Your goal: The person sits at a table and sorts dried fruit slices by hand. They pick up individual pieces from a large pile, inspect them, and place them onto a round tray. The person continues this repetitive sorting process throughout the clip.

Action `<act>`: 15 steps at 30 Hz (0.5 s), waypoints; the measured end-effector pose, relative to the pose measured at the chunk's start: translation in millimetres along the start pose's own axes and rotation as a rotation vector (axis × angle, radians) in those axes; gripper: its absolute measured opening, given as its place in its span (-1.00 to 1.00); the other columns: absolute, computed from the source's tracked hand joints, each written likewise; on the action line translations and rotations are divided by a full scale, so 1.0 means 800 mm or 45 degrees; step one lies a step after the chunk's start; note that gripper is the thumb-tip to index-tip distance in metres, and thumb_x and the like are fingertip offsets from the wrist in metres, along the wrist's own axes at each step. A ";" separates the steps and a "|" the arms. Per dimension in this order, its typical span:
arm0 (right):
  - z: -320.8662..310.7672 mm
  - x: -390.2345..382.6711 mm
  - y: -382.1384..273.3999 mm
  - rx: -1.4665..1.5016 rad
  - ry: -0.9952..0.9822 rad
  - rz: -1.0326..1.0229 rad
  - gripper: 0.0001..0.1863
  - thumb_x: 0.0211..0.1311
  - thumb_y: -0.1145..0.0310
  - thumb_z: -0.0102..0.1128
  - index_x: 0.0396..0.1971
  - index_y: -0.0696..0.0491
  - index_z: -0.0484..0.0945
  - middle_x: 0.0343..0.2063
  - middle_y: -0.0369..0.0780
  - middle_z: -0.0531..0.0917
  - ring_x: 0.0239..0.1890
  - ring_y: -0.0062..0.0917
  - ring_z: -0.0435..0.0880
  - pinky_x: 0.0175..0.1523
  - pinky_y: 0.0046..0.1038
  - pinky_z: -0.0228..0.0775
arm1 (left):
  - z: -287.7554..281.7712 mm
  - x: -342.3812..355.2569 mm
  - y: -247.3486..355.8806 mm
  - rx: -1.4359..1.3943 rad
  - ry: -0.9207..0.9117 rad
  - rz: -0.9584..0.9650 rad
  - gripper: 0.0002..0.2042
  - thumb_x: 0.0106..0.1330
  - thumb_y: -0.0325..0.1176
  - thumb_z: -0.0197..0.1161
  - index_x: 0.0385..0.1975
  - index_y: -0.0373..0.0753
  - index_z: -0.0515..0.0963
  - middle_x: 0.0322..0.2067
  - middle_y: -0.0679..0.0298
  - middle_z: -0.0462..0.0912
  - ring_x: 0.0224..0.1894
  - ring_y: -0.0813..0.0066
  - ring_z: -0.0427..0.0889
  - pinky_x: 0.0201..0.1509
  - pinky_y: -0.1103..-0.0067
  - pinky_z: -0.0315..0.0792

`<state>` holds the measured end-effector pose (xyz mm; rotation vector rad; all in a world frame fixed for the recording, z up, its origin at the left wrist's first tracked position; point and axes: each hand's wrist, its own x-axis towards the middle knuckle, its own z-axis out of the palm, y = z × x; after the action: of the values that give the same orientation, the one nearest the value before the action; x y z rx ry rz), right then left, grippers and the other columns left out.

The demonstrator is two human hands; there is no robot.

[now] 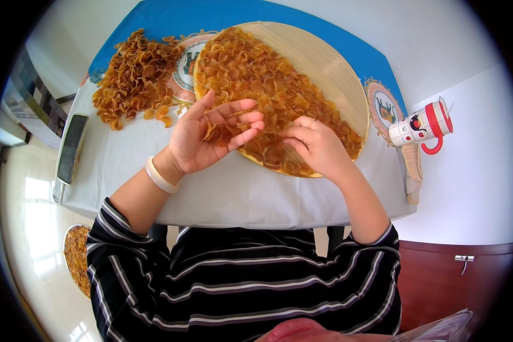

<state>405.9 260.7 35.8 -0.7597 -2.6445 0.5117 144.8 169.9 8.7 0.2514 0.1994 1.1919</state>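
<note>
Many thin amber-brown dried slices (251, 74) lie spread over a round, pale woven tray (333, 71), covering all but its upper right part. My left hand (211, 134) is turned palm up near the tray's lower left rim, fingers loosely curled, and cups a few dried slices (215, 132). A white bangle (161, 175) circles that wrist. Just to its right, my right hand (319, 145) reaches down to the slices on the tray with thumb and fingers pinched together. Whatever sits between those fingertips is hidden.
Left of the tray, a loose heap of slices (134, 80) rests on the grey and blue tablecloth (228, 196). A phone (72, 148) lies at the left edge. A white and red mug (419, 124) stands at the right edge. Another slice-filled tray (77, 251) is lower left.
</note>
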 end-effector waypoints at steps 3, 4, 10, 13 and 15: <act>0.007 0.005 0.000 -0.072 0.028 -0.069 -0.85 0.19 0.39 0.32 -0.24 -0.02 0.71 -0.31 -0.27 0.58 -0.21 -0.34 0.64 -0.14 -0.32 0.51 | -0.002 0.000 0.000 -0.004 -0.017 -0.004 -0.35 0.58 0.09 -0.24 0.30 -0.45 0.32 0.15 -0.11 0.51 0.28 0.01 0.46 0.45 0.34 0.35; 0.008 0.007 -0.001 -0.079 0.020 -0.079 -0.85 0.18 0.39 0.32 -0.23 -0.02 0.71 -0.30 -0.27 0.58 -0.21 -0.34 0.64 -0.14 -0.32 0.51 | -0.001 0.001 0.000 -0.006 -0.019 -0.004 -0.35 0.58 0.09 -0.24 0.30 -0.45 0.32 0.15 -0.11 0.51 0.27 0.01 0.46 0.45 0.34 0.35; 0.011 0.013 -0.002 -0.137 0.027 -0.095 -0.86 0.15 0.38 0.34 -0.27 0.00 0.71 -0.33 -0.25 0.60 -0.23 -0.32 0.65 -0.16 -0.30 0.52 | -0.001 0.000 0.000 -0.003 -0.019 -0.001 -0.35 0.58 0.09 -0.23 0.29 -0.45 0.32 0.14 -0.11 0.52 0.27 0.02 0.47 0.45 0.35 0.36; 0.012 0.014 -0.001 -0.158 0.024 -0.072 -0.87 0.15 0.37 0.34 -0.30 0.02 0.71 -0.35 -0.24 0.60 -0.25 -0.30 0.65 -0.17 -0.28 0.53 | 0.000 0.000 0.000 -0.005 -0.001 -0.001 -0.35 0.58 0.09 -0.23 0.29 -0.45 0.32 0.14 -0.11 0.52 0.27 0.02 0.47 0.44 0.35 0.36; 0.012 0.015 -0.002 -0.176 0.005 -0.040 -0.88 0.16 0.37 0.34 -0.30 0.02 0.71 -0.34 -0.24 0.61 -0.24 -0.31 0.66 -0.16 -0.30 0.52 | 0.001 0.000 0.000 -0.002 0.007 0.002 -0.35 0.58 0.09 -0.23 0.29 -0.45 0.32 0.13 -0.11 0.52 0.27 0.02 0.47 0.44 0.35 0.36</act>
<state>391.6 264.1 30.7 -0.7569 -2.7055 0.3209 145.0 169.5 9.4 0.2471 0.2032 1.1945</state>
